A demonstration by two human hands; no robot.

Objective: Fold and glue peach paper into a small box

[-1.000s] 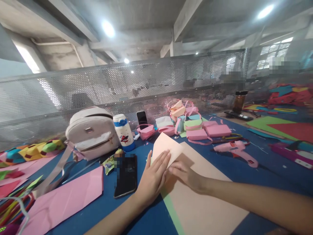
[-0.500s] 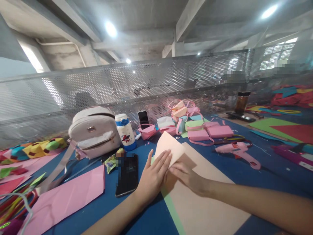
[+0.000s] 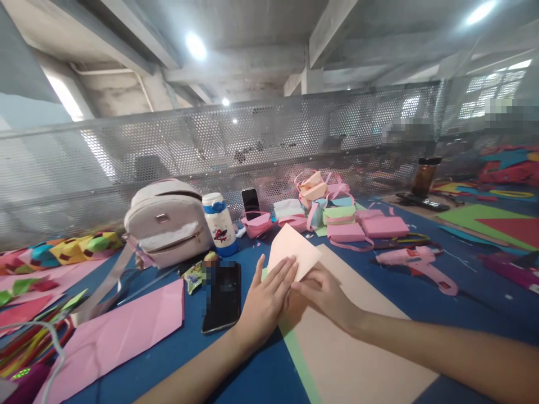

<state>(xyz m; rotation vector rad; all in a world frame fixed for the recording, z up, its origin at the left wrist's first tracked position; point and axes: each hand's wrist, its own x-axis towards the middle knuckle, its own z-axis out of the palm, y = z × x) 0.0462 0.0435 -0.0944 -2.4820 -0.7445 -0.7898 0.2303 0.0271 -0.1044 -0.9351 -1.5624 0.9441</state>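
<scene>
A small peach piece of paper (image 3: 295,249) with a pointed top is between my two hands, raised over a large peach paper sheet (image 3: 353,331). Flat fingers of my left hand (image 3: 269,297) lie against its face, with the thumb sticking out to the left. My right hand (image 3: 326,294) pinches its lower right edge between thumb and bent fingers. Whether the small piece joins the sheet below is hidden. A green paper sheet (image 3: 301,359) shows along the large sheet's left edge.
Left on the blue table are a black phone (image 3: 222,297), pink paper (image 3: 130,325), a backpack (image 3: 168,221) and a bottle (image 3: 220,224). Small paper bags (image 3: 345,231) stand behind my hands. A pink glue gun (image 3: 416,264) and a jar (image 3: 426,177) are to the right.
The whole view has shifted slightly to the right. Both hands keep nearly the same pose on the small paper, with the right fingers a little more curled.
</scene>
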